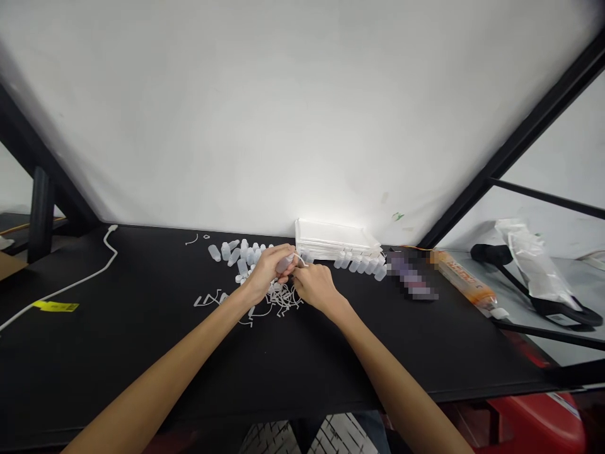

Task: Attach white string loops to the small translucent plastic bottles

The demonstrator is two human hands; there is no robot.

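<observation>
My left hand point(267, 270) is shut around a small translucent plastic bottle point(284, 263) above the middle of the black table point(142, 353). My right hand point(314, 287) meets it at the bottle's end, its fingers pinching a thin white plastic strip point(299, 259) that curls from the bottle. Beneath both hands lies a tangle of similar white strips point(283, 299). Loose bottles point(234, 253) are heaped just beyond my left hand, and a neat row of bottles point(359, 265) lies to the right of my right hand.
A stack of white trays point(331, 239) stands at the table's back edge against a white wall. Farther right lie a blurred purple item point(410, 275) and an orange-labelled tube point(466, 280). A white cable point(111, 249) runs along the left side, with a yellow tag point(55, 306).
</observation>
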